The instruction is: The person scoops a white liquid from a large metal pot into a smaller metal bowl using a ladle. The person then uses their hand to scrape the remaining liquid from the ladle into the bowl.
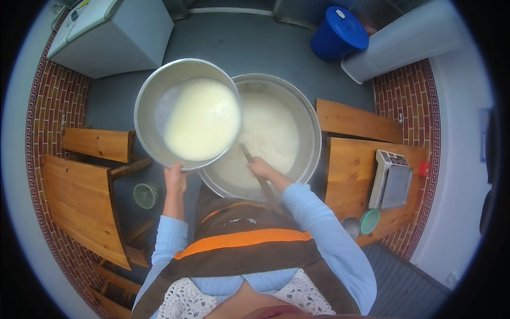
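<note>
My left hand (175, 178) grips the near rim of a round metal basin (147, 119), which tilts over the left side of a large metal pot (312, 135). Pale yellow-white liquid (203, 119) lies in the basin, pooled towards its right side. The pot below holds a whitish, cloudy liquid (275, 139). With my right hand (261, 167) I hold a wooden stick (267, 190) slanting over the pot; its far end is at the liquid, and whether it dips in I cannot tell. The basin hides part of the pot's left side.
Wooden tables stand left (79, 203) and right (350, 171), with benches beside them. A weighing scale (394, 179), a green bowl (369, 221) and a metal bowl (350, 226) are at the right. A green bucket (145, 196) stands left, a lidded blue barrel (338, 36) and a white freezer (115, 40) farther off.
</note>
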